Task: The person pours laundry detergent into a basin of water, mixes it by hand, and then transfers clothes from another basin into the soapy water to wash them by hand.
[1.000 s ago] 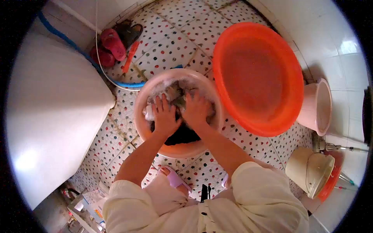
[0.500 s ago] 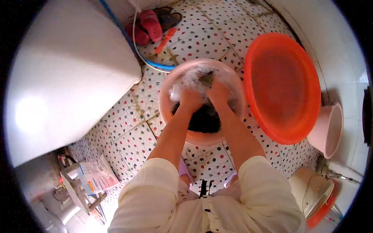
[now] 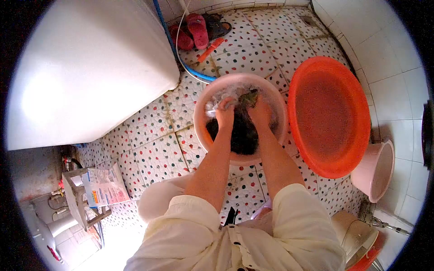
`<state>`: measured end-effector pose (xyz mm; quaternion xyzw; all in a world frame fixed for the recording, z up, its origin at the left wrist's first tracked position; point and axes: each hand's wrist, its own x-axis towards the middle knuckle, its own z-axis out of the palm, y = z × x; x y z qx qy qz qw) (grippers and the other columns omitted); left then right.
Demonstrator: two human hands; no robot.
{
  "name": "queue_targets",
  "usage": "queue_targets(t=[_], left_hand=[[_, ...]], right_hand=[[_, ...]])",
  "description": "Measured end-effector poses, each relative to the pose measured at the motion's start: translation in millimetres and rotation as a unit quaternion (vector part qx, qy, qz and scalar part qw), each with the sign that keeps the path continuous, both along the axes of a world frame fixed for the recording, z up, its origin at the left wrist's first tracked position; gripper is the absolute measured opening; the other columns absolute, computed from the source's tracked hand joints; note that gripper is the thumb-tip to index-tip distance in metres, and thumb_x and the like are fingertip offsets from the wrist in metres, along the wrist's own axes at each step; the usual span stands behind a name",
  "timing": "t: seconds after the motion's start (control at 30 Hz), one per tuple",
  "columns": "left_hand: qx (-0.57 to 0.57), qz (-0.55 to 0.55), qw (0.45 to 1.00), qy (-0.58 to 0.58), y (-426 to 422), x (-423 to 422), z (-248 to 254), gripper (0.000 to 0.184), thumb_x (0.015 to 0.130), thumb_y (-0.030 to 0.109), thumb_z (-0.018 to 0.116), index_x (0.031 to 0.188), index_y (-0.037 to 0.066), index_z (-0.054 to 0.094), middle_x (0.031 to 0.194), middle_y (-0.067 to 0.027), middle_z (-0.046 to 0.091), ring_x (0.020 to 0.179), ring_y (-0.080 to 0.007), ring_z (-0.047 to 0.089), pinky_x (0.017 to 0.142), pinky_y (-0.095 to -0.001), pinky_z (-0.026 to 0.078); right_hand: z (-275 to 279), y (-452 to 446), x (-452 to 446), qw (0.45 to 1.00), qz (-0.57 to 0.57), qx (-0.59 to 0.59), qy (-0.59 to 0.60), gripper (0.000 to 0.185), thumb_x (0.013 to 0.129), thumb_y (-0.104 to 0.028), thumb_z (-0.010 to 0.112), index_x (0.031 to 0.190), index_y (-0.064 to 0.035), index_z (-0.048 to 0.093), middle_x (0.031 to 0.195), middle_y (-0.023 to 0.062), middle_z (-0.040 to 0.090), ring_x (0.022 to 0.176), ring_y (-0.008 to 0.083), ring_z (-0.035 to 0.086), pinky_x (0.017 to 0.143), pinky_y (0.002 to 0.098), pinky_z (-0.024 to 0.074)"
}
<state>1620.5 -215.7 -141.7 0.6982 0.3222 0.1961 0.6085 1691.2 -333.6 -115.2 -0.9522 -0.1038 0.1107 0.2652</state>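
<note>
A pink basin [image 3: 200, 130] stands on the tiled floor, holding suds and a dark wet garment [image 3: 242, 135]. Whitish foam [image 3: 217, 95] gathers at its far left side. Inside the basin, my left hand [image 3: 225, 113] has its fingers curled on sudsy cloth, partly covered by foam. Close beside it, my right hand [image 3: 260, 112] is closed on a greenish patterned part [image 3: 248, 97] of the garment. Its fingertips are largely hidden in the cloth and water.
A large orange-red basin [image 3: 368, 113] is at the right, beside a pink bucket [image 3: 384, 174]. White and blue hoses [image 3: 196, 73] run to the pink basin's far edge. Pink clogs [image 3: 197, 31] lie beyond. A white appliance [image 3: 90, 67] fills the left; a stool with a printed packet [image 3: 106, 187] stands below it.
My left hand has risen slightly and turned, showing its curled fingers among the suds. My right hand stays by the greenish cloth. The view has shifted and my left knee now shows.
</note>
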Motion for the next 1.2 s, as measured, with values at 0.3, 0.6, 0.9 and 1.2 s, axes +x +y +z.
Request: queue_targets(t=[0.3,0.6,0.9,1.2], left_hand=[[-0.373,0.174,0.887,-0.210,34,-8,3,0.017,0.080,0.000,0.055,0.097,-0.003,0.058,0.089,-0.0127,0.065,0.090,-0.0264,0.062,0.085,-0.0358,0.050],[-0.027,0.170,0.970,0.174,25,20,25,0.031,0.092,0.025,0.044,0.093,-0.001,0.061,0.068,-0.0189,0.064,0.058,-0.0323,0.063,0.055,-0.0446,0.051],[0.224,0.143,0.903,0.338,19,56,-19,0.043,0.092,0.034,0.039,0.081,0.001,0.064,0.076,-0.0230,0.064,0.072,-0.0385,0.063,0.065,-0.0492,0.051],[0.231,0.068,0.900,0.363,17,54,2,0.028,0.088,0.027,0.049,0.085,0.002,0.062,0.067,-0.0199,0.063,0.059,-0.0374,0.060,0.057,-0.0443,0.051]], right_hand=[[-19,-1,-3,0.997,-0.001,-0.025,-0.068,0.068,0.076,-0.030,0.069,0.131,-0.0048,0.040,0.113,0.0216,0.056,0.101,0.0365,0.057,0.084,0.0454,0.0472],[25,1,-3,0.995,-0.016,-0.088,0.044,0.049,0.076,-0.029,0.068,0.113,-0.0038,0.049,0.107,0.0186,0.058,0.098,0.0365,0.058,0.082,0.0470,0.0470],[-12,-2,17,0.996,-0.020,-0.052,0.063,0.053,0.077,-0.030,0.066,0.119,-0.0040,0.047,0.107,0.0203,0.059,0.099,0.0360,0.058,0.082,0.0450,0.0467],[-19,0,32,0.991,-0.012,-0.004,0.137,0.067,0.078,-0.026,0.066,0.132,-0.0006,0.038,0.115,0.0214,0.057,0.106,0.0360,0.055,0.089,0.0432,0.0438]])
